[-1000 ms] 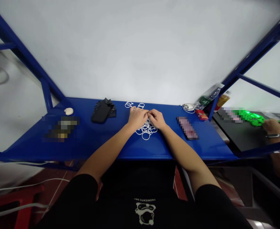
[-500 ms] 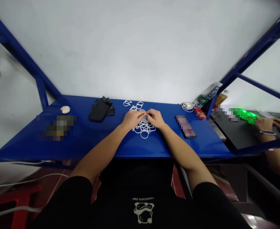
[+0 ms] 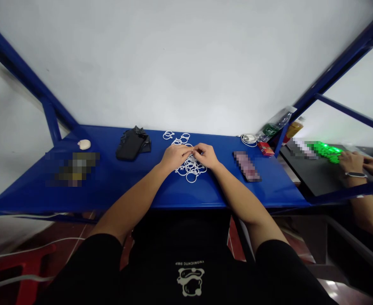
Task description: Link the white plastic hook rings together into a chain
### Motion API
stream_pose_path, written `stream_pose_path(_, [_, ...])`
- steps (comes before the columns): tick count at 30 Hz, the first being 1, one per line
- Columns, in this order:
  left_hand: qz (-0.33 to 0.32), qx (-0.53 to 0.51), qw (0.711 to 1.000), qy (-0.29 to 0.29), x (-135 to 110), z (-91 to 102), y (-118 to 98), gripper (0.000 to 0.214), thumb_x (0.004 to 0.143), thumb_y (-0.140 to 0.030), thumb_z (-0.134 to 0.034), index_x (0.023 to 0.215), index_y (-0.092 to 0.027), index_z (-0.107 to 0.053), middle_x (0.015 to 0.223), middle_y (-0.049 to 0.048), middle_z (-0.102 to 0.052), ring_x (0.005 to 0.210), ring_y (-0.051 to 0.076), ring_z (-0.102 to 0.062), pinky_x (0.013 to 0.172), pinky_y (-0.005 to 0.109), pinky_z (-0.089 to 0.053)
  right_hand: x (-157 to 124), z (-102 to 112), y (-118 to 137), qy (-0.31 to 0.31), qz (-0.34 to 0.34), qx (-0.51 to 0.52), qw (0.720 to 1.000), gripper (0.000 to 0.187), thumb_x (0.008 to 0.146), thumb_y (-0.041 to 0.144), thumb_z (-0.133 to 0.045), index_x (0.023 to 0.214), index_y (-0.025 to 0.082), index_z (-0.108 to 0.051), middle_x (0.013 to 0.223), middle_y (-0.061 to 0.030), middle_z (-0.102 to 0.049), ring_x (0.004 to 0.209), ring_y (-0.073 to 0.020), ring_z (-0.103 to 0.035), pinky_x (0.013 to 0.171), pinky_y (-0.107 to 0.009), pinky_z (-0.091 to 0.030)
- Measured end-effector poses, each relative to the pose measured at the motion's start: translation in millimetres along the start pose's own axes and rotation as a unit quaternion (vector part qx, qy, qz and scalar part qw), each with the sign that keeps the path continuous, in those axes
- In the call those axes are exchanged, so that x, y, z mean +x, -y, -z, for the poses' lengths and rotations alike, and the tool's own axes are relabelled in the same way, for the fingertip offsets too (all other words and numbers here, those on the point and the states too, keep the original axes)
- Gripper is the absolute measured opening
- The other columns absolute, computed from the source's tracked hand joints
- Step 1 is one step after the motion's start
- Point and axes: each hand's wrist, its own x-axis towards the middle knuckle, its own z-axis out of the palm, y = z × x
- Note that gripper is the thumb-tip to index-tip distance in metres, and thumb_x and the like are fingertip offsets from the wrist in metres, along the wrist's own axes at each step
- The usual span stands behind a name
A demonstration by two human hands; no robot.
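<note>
My left hand (image 3: 176, 156) and my right hand (image 3: 207, 155) meet fingertip to fingertip above a loose pile of thin white rings (image 3: 192, 177). Each hand is closed in a pinch. A small bit of a white ring shows between the fingertips, and the rest of it is covered by my fingers. Several rings in the pile carry a small knob on the band. More white rings (image 3: 168, 135) lie just beyond my hands, near the back edge of the blue table (image 3: 154, 186).
To the left lie a black phone (image 3: 131, 145) on crumpled black plastic and a small cream case (image 3: 84, 145). On the right are a blurred phone (image 3: 247, 166), a red box (image 3: 265, 149), a coiled white cable (image 3: 249, 140) and a plastic bottle (image 3: 277, 123). A co-worker's hands (image 3: 353, 163) work beside glowing green lights (image 3: 327, 151).
The whole view has shifted slightly. My hands stay together over the pile with fingertips pinched, and the fingers have moved only a little. The white bit between them shows less.
</note>
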Motion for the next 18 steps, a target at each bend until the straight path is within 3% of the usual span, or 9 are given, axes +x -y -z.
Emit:
stream_pose_path(14, [0.004,-0.009,1.000,-0.007,0.2,-3.3,-4.3,0.024,0.098,-0.022,-0.070,0.119,-0.025,-0.081,0.094,0.0027,-0.083,0.082,0.019,-0.076,0.084,0.034,-0.056,1.1,1.5,5.3,-0.009,0.015,0.001,1.000,0.004,0.077,0.022,-0.058,0.074,0.021,-0.059,0.072,-0.0004,-0.063,0.065,-0.0152,-0.055,0.066,-0.028,-0.043])
stream_pose_path(18, [0.011,-0.026,1.000,0.004,-0.1,-5.3,-3.7,0.023,0.099,-0.024,-0.070,0.120,-0.025,-0.079,0.100,0.0027,-0.083,0.082,0.019,-0.076,0.086,0.034,-0.056,2.8,3.4,3.1,-0.003,0.016,-0.001,1.000,0.004,0.077,0.022,-0.055,0.073,0.022,-0.057,0.072,-0.0007,-0.063,0.066,-0.0157,-0.056,0.066,-0.029,-0.043])
